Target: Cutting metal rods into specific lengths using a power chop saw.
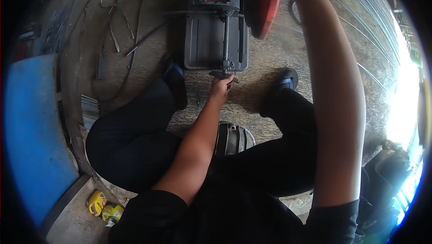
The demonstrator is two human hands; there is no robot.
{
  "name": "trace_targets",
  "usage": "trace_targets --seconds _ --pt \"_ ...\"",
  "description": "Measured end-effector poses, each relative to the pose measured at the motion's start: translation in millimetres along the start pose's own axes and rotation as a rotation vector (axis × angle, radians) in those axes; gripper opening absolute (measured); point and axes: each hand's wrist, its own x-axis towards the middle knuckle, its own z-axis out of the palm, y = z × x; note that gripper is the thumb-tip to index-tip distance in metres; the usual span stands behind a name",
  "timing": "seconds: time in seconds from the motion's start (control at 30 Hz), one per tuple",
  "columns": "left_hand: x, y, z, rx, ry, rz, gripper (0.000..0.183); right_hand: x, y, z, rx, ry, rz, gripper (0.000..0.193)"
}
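A cut-off saw with a grey base (pixel 211 41) and a red blade guard (pixel 265 8) stands on the floor in front of me. A threaded vise screw (pixel 227 37) runs along its base toward me. My left hand (pixel 220 87) is closed around the crank handle (pixel 236 80) at the screw's near end. My right arm (pixel 335 77) reaches up beside the red guard, and its hand lies beyond the top edge. A thin bar (pixel 184 13) extends leftward from the far part of the base.
Between my legs sits a ribbed metal part (pixel 234 139). My sandalled feet flank the saw's near end. Cords (pixel 112 19), a flat plate (pixel 102 66) and short rods (pixel 90 109) lie left. Long rods (pixel 360 12) lie right. A blue panel (pixel 38 140) stands left, near yellow packages (pixel 96 202).
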Motion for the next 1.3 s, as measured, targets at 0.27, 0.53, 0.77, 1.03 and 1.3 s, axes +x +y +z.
trace_targets --seconds 0.27,0.53,0.77,1.03,1.3 --pt "8 -33 28 0.564 0.507 0.614 0.038 -4 12 18 0.187 0.164 -0.128 0.053" --pt "-7 -14 16 0.380 0.279 0.485 0.043 -7 1 -1 0.029 0.004 0.150 0.056" --pt "0 -17 23 0.900 0.683 0.763 0.051 -9 -2 3 0.030 0.085 -0.001 0.054" --pt "26 -14 -30 0.284 -0.052 -0.088 0.029 -7 -8 -6 0.025 -0.044 0.131 0.056" --pt "47 43 -24 -0.696 -0.227 -0.907 0.041 -4 -6 -9 0.015 -0.106 0.125 0.063"
